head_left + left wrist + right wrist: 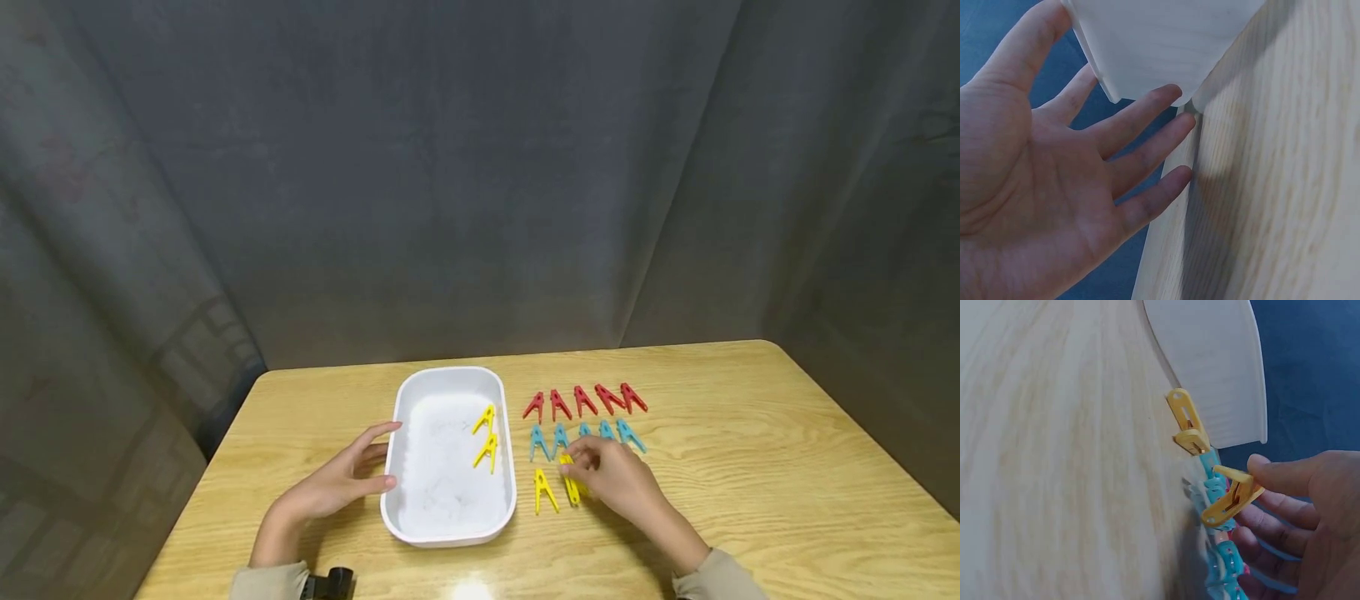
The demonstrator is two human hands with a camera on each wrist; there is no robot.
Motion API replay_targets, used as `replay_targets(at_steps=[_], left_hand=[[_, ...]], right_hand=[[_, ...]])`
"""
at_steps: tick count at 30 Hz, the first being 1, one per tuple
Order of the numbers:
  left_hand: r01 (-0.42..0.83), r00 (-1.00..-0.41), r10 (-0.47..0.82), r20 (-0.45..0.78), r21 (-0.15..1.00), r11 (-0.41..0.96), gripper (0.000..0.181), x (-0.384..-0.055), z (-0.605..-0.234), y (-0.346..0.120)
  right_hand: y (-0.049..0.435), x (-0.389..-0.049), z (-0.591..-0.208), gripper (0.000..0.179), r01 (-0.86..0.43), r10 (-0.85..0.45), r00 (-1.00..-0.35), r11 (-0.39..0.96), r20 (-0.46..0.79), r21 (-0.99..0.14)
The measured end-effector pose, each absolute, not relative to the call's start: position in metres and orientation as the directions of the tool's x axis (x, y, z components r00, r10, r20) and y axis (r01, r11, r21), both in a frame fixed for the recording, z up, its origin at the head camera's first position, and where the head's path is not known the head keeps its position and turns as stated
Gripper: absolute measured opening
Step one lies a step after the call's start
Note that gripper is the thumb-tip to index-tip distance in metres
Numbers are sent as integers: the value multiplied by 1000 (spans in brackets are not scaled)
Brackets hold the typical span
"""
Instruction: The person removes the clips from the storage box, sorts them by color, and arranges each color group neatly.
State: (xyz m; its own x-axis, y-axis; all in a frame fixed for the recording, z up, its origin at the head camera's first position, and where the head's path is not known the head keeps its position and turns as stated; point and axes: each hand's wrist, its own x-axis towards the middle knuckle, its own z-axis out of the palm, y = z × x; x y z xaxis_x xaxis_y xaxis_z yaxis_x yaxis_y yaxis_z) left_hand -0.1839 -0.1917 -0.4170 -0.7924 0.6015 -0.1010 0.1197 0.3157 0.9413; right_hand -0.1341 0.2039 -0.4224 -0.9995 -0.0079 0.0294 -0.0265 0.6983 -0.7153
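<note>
My right hand (611, 479) pinches a yellow clothespin (1232, 499) between thumb and fingers, just over the table and to the right of the white tray (450, 540). Another yellow clothespin (543, 490) lies on the table between that hand and the tray. Two more, an upper yellow clothespin (485, 418) and a lower yellow clothespin (487, 453), lie inside the tray near its right wall. My left hand (333, 483) is at the tray's left rim, thumb and index tip against it, fingers spread and nearly straight.
Behind the right hand runs a row of blue clothespins (538, 443), partly covered by it. Farther back is a row of red clothespins (583, 401). The wooden table (750, 450) ends at a grey curtain (450, 183).
</note>
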Motion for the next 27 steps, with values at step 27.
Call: replay_targets(at_steps=[27], left_hand=[[119, -794, 600, -99, 942, 313, 75, -183, -418, -192]], right_hand=[[198, -138, -431, 26, 41, 63, -998, 773, 11, -633]])
